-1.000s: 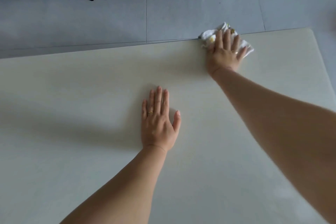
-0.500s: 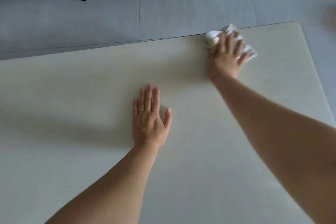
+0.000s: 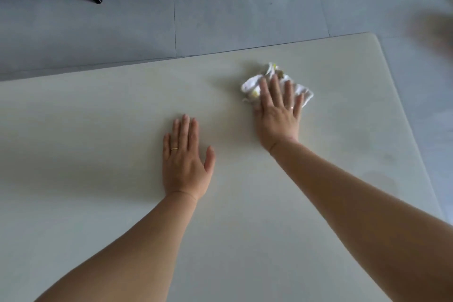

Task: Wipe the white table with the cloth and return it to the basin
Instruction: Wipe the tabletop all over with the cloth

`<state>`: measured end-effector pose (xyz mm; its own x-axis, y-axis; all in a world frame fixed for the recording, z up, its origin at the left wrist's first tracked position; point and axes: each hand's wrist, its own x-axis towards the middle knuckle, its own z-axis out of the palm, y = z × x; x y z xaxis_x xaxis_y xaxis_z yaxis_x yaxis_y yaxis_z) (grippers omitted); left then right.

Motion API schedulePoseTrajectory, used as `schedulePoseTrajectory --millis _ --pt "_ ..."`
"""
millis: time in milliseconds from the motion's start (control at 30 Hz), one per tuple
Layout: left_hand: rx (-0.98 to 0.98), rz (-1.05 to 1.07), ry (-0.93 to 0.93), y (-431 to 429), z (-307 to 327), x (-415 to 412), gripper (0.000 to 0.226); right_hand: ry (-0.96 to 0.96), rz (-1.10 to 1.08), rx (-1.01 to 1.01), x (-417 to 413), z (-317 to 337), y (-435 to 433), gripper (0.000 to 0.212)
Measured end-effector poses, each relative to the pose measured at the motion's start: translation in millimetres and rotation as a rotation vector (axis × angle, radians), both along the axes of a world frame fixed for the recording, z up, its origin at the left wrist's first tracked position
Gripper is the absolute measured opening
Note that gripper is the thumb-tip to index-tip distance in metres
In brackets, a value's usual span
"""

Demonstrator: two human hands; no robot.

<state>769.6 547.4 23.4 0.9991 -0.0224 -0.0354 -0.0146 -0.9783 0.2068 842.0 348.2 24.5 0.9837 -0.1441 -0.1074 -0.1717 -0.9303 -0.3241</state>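
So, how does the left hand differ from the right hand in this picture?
The left hand lies flat on the bare white table; the right hand presses on the cloth. The left hand is nearer the person; the right hand reaches farther. The left hand looks sharp; the right hand's fingers look blurred. Both are palm down with straight fingers.

A: How is the light?
B: Soft and even, fairly bright; the white table (image 3: 98,130) carries a dim shadow left of the left hand (image 3: 183,162).
A: Is it sharp?
B: Mostly. The right hand (image 3: 277,115) and cloth (image 3: 252,83) smear with motion, the far right is a blur, and the table's right edge bows
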Motion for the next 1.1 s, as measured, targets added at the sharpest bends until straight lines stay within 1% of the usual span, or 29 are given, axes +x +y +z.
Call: schedulePoseTrajectory --millis 67,100,133,167,233,267,300,333,367,433,467,500,533,567,633,700,733,767,833,900,933,1033,1100 --pt "0.001 -0.003 0.005 -0.3 1.3 1.0 0.069 -0.002 0.295 -0.030 -23.2 2.4 -10.3 0.051" --pt "-0.001 -0.003 0.006 0.1 1.3 1.5 0.069 -0.015 0.362 -0.054 -25.0 2.9 -31.4 0.052" --pt "0.000 -0.003 0.001 0.5 0.5 2.1 0.069 -0.019 0.342 -0.082 -23.6 2.4 -55.7 0.052" --pt "0.005 -0.004 -0.003 0.9 -0.5 2.4 0.069 -0.012 0.252 -0.092 -20.9 2.2 -78.7 0.052" --pt "0.010 -0.003 -0.010 1.5 -1.9 2.1 0.068 0.036 -0.050 -0.048 -17.4 2.7 -105.7 0.052" --pt "0.005 -0.001 -0.019 1.8 -2.6 2.4 0.068 0.051 -0.187 -0.024 -19.3 2.4 -99.0 0.052" --pt "-0.003 0.001 -0.027 1.6 -3.6 2.5 0.068 0.052 -0.274 -0.003 -24.0 2.5 -80.7 0.051" --pt "-0.009 0.001 -0.034 1.3 -4.5 2.1 0.068 0.050 -0.289 0.008 -33.5 2.2 -58.6 0.051" --pt "-0.013 0.000 -0.041 1.2 -4.9 1.4 0.068 0.028 -0.217 0.009 -46.4 1.7 -36.2 0.052" --pt "-0.018 0.001 -0.053 0.7 -3.7 0.1 0.067 0.012 0.085 -0.009 -73.8 2.6 -14.6 0.052" --pt "-0.020 0.002 -0.054 0.2 -3.0 0.3 0.068 0.004 0.236 -0.040 -81.2 3.6 -22.8 0.052" --pt "-0.022 0.003 -0.049 -0.2 -2.5 0.5 0.068 -0.010 0.340 -0.066 -81.8 4.6 -41.4 0.052" --pt "-0.022 0.004 -0.044 -0.2 -2.3 0.7 0.068 -0.018 0.361 -0.094 -80.4 4.0 -63.4 0.052" --pt "-0.018 0.004 -0.041 0.1 -2.7 1.2 0.068 -0.007 0.312 -0.112 -77.3 3.2 -84.5 0.052" --pt "-0.003 0.001 -0.039 0.6 -3.5 1.0 0.068 0.041 0.059 -0.065 -68.7 4.5 -114.0 0.051" --pt "0.003 0.001 -0.046 0.0 -3.8 -0.2 0.068 0.036 -0.156 -0.050 -68.9 3.4 -99.6 0.051" --pt "-0.001 0.002 -0.051 -0.6 -3.8 -0.3 0.068 0.017 -0.198 -0.068 -74.5 2.7 -79.7 0.051" --pt "-0.005 0.003 -0.051 -0.8 -3.4 -0.7 0.068 0.003 -0.171 -0.078 -85.6 2.2 -57.4 0.052" --pt "-0.001 -0.002 -0.043 -1.0 -2.5 -2.4 0.068 0.015 0.043 -0.075 -117.0 1.5 -26.6 0.055" --pt "0.009 -0.006 -0.025 -2.1 -2.1 -2.5 0.067 0.030 0.240 -0.100 -141.4 4.6 -32.9 0.056" --pt "0.018 -0.011 -0.012 -2.8 -2.2 -1.9 0.066 0.035 0.283 -0.112 -146.4 6.4 -44.7 0.056" --pt "0.094 0.012 0.018 -6.3 0.1 -3.3 0.062 0.068 0.270 -0.161 -148.5 14.0 -61.3 0.058" --pt "0.110 0.060 -0.004 -15.5 5.6 -14.9 0.064 0.035 0.240 -0.146 -141.0 21.3 -52.0 0.062"
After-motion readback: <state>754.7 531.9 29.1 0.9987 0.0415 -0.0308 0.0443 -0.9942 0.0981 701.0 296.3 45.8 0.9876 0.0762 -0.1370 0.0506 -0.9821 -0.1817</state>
